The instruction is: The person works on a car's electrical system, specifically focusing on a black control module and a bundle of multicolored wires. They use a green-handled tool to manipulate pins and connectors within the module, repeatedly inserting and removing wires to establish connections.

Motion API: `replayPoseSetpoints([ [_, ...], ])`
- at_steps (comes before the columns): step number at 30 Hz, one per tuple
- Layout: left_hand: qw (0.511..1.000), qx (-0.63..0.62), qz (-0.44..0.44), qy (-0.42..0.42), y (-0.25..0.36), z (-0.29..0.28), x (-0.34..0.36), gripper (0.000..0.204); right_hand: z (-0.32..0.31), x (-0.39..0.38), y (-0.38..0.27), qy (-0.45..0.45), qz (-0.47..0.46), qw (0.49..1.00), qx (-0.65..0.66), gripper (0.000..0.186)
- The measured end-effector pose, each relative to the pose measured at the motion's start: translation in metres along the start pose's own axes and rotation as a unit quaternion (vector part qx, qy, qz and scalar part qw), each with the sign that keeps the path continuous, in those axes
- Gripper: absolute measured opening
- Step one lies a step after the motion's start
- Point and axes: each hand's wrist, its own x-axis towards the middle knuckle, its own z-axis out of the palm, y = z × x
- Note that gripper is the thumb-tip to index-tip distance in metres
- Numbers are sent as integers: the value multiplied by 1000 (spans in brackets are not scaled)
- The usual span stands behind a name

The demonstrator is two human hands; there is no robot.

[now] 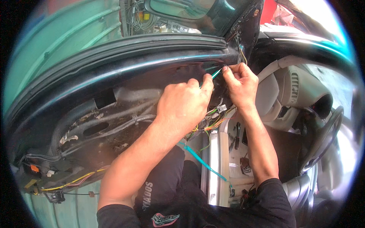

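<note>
My left hand [182, 100] is closed around a test light [215, 73], a slim probe with a pointed tip. From below that hand, a teal coiled cord [197, 159] runs down across the door sill into the car. The tip meets the fingers of my right hand [243, 85], pinched on a thin wire at the front corner of the open car door [133, 78]. More thin wires [243, 55] come down from the mirror mount above. Under my hands hang a white connector [221, 108] and a bundle of coloured wires [211, 124].
The door's inner panel is off, baring metal with cut-outs and a yellow wire [72, 184]. A side mirror [182, 9] stands beyond the door. Inside the car are a steering wheel [323, 138], a detached beige dash part [304, 87] and small items on the floor.
</note>
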Motion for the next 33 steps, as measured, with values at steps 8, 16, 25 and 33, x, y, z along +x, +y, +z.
replayPoseSetpoints([
  [8, 1000, 11, -5, 3, -1, 0, -3, 45, -10, 5, -21, -102, 154, 982, 45, 25],
  [16, 1000, 4, 13, 21, -4, 7, -2, 43, 2, 2, -11, -35, 94, 995, 14, 26],
  [25, 1000, 14, -2, 13, -1, 3, -5, 41, -44, 28, -27, -232, 176, 955, 59, 22],
  [33, 1000, 6, -2, 21, -1, 7, -4, 39, -25, 26, -40, -185, 127, 970, -93, 25],
])
